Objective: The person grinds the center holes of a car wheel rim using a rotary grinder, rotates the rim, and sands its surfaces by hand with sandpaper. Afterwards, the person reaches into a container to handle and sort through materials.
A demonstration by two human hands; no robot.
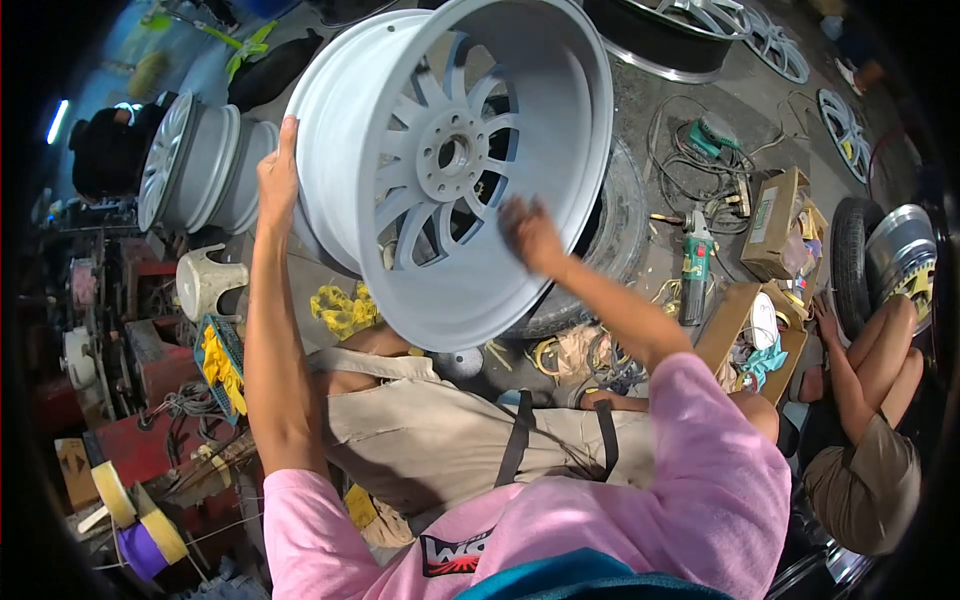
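A large light-grey alloy wheel rim (400, 310) is tilted up in front of me, its hollow back side and spokes facing me. My left hand (278, 180) grips its left outer edge, thumb along the side and the other fingers hidden behind. My right hand (532, 238) is inside the barrel at the lower right, near the inner wall. Motion smears its fingers and they look dark, so I cannot make out whether they hold anything. Behind the rim, a black tire (618, 230) lies on the floor.
Right of me lie a green angle grinder (696, 265), another corded green tool (712, 138) and cardboard boxes (775, 225). A person (865, 440) sits at far right by another wheel (905, 255). Left are stacked rims (190, 165), a white stool (212, 282) and a basket with yellow cloth (220, 368).
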